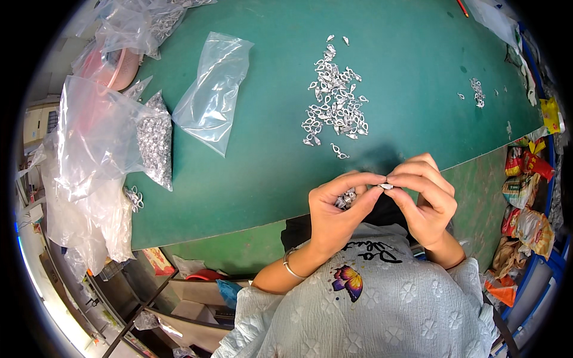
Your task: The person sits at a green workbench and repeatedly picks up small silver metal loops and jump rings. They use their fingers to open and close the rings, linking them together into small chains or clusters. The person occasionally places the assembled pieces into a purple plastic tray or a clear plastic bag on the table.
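In front of my body, near the table's front edge, both hands meet at one small silver metal clasp point(387, 186). My left hand point(339, 206) pinches it between thumb and fingertip, and several more silver clasps point(345, 198) sit in its curled palm. My right hand point(427, 200) grips the same clasp from the other side with thumb and forefinger. Farther out on the green table point(268, 119) lies a loose pile of similar silver clasps point(337, 101), with a couple of linked-looking pieces point(339, 152) at its near end.
An empty clear plastic bag point(215, 92) lies left of the pile. At the left edge are a filled bag of silver pieces point(155, 140), crumpled plastic bags point(89, 137) and a pink basket point(116, 68). A smaller cluster of metal pieces point(477, 92) lies far right. Colourful packages point(525, 185) stand beyond the right edge.
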Demonstrator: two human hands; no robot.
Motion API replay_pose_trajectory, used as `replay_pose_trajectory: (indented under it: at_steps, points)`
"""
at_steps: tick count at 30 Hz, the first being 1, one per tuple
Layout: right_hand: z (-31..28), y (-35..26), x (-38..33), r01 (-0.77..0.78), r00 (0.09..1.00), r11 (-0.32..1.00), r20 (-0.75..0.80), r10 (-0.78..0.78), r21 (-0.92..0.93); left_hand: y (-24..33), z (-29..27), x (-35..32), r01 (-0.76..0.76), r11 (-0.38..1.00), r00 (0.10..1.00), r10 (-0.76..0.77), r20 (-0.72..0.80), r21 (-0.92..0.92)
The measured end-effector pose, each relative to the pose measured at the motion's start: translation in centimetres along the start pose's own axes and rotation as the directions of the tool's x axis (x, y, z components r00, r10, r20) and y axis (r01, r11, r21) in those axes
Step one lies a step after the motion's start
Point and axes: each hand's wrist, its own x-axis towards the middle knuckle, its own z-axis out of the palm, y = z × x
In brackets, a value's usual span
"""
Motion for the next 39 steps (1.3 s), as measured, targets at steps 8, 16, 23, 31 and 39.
replay_pose_trajectory:
  at_steps: [8,16,23,31,39]
  points:
    - [0.1,0.5,0.0,-0.13,0.991,0.986,0.043,0.126,0.103,0.0,0.1,0.1,0.087,0.995,0.995,-0.089,-0.033,-0.053]
    - [0.1,3.1,1.6,-0.45,0.863,0.892,0.281,0.421,0.048,-0.7,-1.3,0.1,0.237,0.967,0.946,-0.253,-0.204,-0.098]
    - [-0.4,7.6,23.7,-0.034,0.982,0.98,-0.177,0.07,0.197,0.6,-2.3,0.5,0.254,0.944,0.935,-0.295,-0.198,-0.209]
    - [2.0,8.2,18.4,-0.211,0.938,0.974,0.262,0.226,-0.084,0.0,-3.8,0.7,0.25,0.928,0.934,-0.306,-0.184,-0.275]
    - [0.4,9.2,13.1,0.058,0.98,0.917,0.197,0.023,-0.394,-0.1,-3.4,1.1,0.425,0.821,0.897,-0.438,0.056,-0.381]
